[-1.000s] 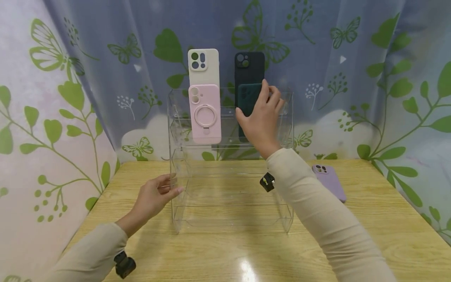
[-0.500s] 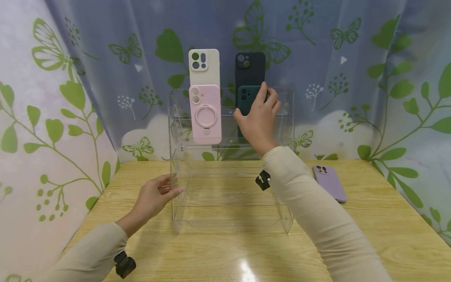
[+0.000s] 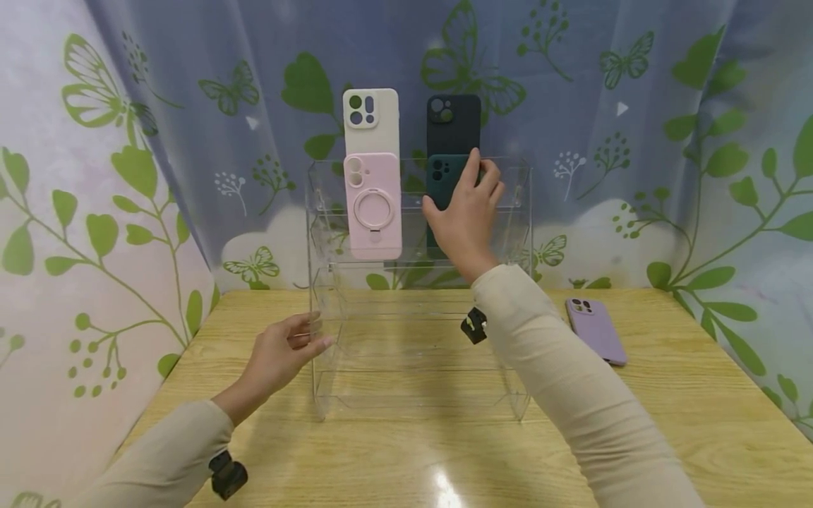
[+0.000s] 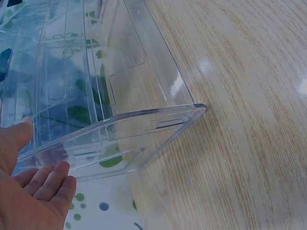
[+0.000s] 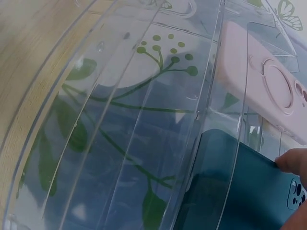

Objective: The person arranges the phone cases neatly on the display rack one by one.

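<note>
1. nearest you, your beige sleeves [image 3: 546, 353] reach in over the wood-grain table [image 3: 356, 458], a small black device [image 3: 227, 477] at your left wrist and another at your right.
2. your left hand [image 3: 279, 354] pinches the side of the clear tiered rack [image 4: 144, 113], thumb on the inner face and fingers on the outer; how firmly, you cannot tell from here.
3. the rack stands upright on the table, its lower tiers toward you and its higher ones further back.
4. your right hand [image 3: 468, 222] grips the teal phone case [image 3: 440, 182], thumb at its left edge and index finger at its top; the case stands upright in an upper tier, its lower end behind a clear lip.
5. just left of it, apart, the pink phone case [image 3: 373, 243] with a ring stands in the same tier.
6. right of the rack, the lilac phone case [image 3: 597, 330] lies on the table.
7. behind the pink one stands the white phone case [image 3: 372, 141]; behind the teal one, the black phone case [image 3: 454, 135].
8. furthest off hangs a blue curtain [image 3: 254, 42] with green leaves and butterflies.
</note>
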